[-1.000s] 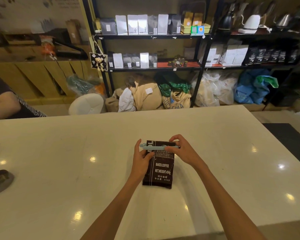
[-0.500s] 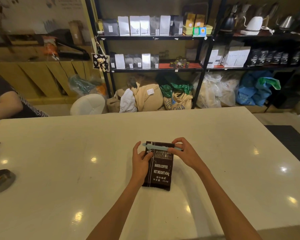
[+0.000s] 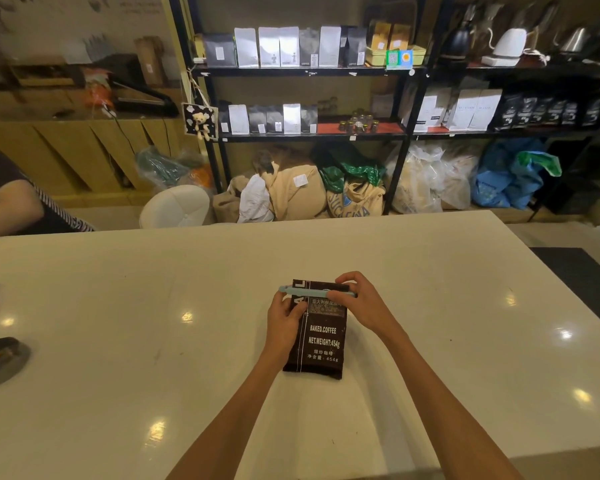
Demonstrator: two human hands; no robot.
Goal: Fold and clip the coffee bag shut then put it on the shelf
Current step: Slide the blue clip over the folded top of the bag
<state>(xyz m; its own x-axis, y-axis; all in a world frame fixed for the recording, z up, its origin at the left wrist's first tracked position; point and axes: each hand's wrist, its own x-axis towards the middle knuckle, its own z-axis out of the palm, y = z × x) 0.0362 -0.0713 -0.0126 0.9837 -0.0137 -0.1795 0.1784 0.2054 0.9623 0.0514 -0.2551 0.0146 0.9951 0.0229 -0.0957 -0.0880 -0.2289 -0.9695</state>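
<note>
Little has changed: right hand [image 3: 362,306] still pinches the blue sealing clip [image 3: 312,292] across the coffee bag [image 3: 321,341]; left hand's [image 3: 284,318] grip steadies the bag below, so clipping is unfinished.

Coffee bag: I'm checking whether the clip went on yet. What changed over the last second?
Almost nothing. Both hands stay on the coffee bag: left hand on its left edge, right hand pinching the blue clip across the folded top. Bag still lies on the table.

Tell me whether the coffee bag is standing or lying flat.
Lying flat: the coffee bag rests label-up on the table, clip across its top.
</note>
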